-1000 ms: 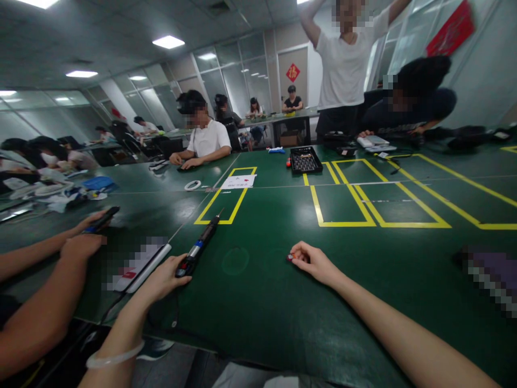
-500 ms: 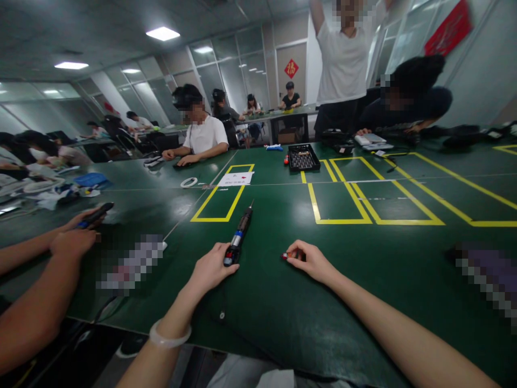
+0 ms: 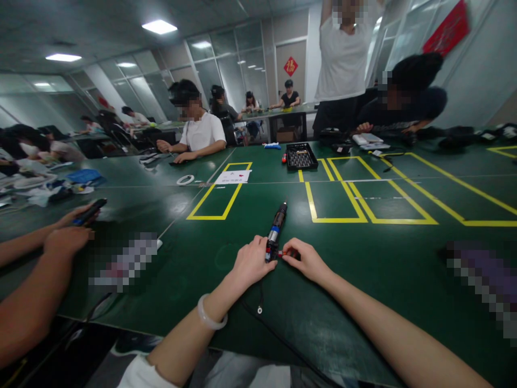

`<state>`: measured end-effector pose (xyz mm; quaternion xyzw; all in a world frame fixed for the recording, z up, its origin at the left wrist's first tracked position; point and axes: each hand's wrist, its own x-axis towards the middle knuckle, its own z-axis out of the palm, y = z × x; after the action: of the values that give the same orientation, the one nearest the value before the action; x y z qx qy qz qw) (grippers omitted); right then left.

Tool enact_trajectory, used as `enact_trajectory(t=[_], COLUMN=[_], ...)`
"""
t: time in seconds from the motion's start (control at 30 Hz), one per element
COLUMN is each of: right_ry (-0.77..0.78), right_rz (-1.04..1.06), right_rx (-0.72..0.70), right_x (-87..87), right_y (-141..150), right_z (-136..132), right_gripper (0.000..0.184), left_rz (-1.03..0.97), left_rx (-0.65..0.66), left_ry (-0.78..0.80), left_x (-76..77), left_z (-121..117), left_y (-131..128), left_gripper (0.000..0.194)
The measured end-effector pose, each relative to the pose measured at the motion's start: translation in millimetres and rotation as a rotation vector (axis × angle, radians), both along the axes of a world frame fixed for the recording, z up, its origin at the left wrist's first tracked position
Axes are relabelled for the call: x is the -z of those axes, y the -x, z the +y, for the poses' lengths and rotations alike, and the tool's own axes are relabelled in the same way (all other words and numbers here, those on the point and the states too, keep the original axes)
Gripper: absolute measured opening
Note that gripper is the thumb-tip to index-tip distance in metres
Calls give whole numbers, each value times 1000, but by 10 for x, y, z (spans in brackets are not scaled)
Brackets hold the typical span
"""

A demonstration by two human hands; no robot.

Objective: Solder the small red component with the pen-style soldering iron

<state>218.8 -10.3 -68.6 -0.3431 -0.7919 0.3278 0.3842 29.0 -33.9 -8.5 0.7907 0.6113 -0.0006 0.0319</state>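
My left hand (image 3: 253, 260) is closed around the rear end of an electric screwdriver (image 3: 276, 226), black with a blue ring and a silver band. Its narrow tip points away from me, toward the far side of the table. Beside it, my right hand (image 3: 304, 258) pinches a small red piece (image 3: 281, 253) between thumb and fingers. The piece is at the screwdriver's rear side; whether it touches the tool or is joined to it, I cannot tell. A black cord (image 3: 278, 339) runs over the table edge below my hands, near a small ring (image 3: 259, 310).
A black tray of small parts (image 3: 301, 156) lies ahead, past yellow tape outlines (image 3: 339, 220) on the green table. A paper sheet (image 3: 233, 177) and a white ring (image 3: 186, 180) are farther left. At left, a co-worker's hands (image 3: 68, 234) hold a dark tool.
My left hand has carried the screwdriver to the right, up against my right hand. The red piece is now beside the tool's rear end. My right hand has stayed nearly in place.
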Motion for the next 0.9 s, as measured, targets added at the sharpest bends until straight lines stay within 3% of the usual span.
enact_trajectory(t=[0.27,0.57,0.9], right_ry=[-107,-117,-120], right_rz=[-160,-134,-113], right_rx=[6,-9,-30], right_x=[4,-2,-54], right_y=[19,12,-2], right_z=[-26,-18,-66], right_gripper=[3,10,18], left_rz=[-2,-107,-59], left_rx=[27,36,-11], left_ry=[-14,-41,-78], left_x=[-8,99,121], left_z=[-19,-61,-29], left_y=[-101,-82,-149], left_gripper=[54,62,59])
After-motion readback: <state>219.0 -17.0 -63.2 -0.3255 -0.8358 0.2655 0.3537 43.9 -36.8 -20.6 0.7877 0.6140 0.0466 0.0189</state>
